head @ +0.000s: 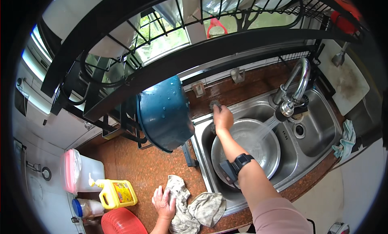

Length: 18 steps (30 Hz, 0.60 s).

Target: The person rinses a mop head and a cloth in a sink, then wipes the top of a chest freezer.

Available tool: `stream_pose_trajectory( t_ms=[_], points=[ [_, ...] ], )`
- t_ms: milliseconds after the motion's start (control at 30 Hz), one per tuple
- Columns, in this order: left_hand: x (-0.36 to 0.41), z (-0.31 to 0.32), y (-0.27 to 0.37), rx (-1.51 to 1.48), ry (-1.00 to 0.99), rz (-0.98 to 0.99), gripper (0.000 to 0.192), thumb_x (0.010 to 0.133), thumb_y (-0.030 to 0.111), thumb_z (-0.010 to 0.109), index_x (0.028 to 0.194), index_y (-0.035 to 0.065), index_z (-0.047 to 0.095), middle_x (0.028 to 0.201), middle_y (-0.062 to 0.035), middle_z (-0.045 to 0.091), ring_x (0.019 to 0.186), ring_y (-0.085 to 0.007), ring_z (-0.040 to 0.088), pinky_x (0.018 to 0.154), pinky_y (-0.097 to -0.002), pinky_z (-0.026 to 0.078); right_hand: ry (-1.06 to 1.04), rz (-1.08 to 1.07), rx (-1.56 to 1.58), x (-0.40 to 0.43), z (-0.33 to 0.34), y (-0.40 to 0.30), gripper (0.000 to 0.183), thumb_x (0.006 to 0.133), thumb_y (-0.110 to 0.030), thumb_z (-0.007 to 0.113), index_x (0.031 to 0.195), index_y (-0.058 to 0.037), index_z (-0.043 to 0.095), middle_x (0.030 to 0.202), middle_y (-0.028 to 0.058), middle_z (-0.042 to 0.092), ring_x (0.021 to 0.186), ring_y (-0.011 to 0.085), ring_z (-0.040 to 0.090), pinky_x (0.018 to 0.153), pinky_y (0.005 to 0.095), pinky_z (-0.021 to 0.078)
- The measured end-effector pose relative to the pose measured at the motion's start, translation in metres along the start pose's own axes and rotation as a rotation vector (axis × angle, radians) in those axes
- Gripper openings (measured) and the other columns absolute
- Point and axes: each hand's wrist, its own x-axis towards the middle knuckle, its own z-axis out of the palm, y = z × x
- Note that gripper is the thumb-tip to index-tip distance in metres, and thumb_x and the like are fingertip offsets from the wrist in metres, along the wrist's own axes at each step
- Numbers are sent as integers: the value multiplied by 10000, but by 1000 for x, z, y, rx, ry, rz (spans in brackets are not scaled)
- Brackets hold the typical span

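My right hand (223, 116) reaches over the far left edge of the steel sink (288, 161). Its fingers close around a dark grey scouring pad (215, 105), which looks like steel wool; more dark mesh shows beneath the hand. Under my right forearm, a round metal basin (251, 143) sits in the left bowl. Water sprays into it from the chrome faucet (286, 108). At the lower middle, my left hand (164, 203) lies flat, fingers spread, against a crumpled grey-white cloth (183, 212) on the brown counter (121, 161).
A wet dark-blue tub (165, 112) stands tilted beside the sink, under a black dish rack (194, 62). To the left are a yellow pump jug (118, 194), a pink-lidded container (88, 171) and a red basket (121, 223). A pale green rag (346, 140) hangs at the right edge.
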Motion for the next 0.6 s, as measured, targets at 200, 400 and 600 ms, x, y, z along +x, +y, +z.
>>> stream_pose_trajectory(
  t_ms=[200, 400, 600],
  points=[
    [1, -3, 2, 4, -8, 3, 450, 734, 320, 619, 1119, 95, 558, 1323, -190, 410, 1215, -372, 352, 986, -498, 235, 565, 161, 221, 31, -28, 2, 345, 804, -219, 588, 1141, -143, 587, 961, 133, 646, 849, 348, 609, 705, 446, 464],
    [1, -3, 3, 12, -3, 25, 439, 734, 288, 616, 1122, 96, 543, 1322, -188, 408, 1207, -368, 361, 987, -485, 243, 721, 4, 329, 77, -54, -47, 247, 789, -175, 584, 1027, -168, 650, 893, 87, 632, 829, 309, 607, 659, 424, 469],
    [2, -1, 4, -7, -8, 35, 445, 731, 295, 618, 1120, 91, 548, 1316, -194, 411, 1209, -370, 358, 989, -493, 236, 574, 223, 198, 92, -49, -31, 231, 772, -162, 551, 967, -154, 674, 846, 100, 661, 782, 318, 625, 632, 447, 477]
  ],
)
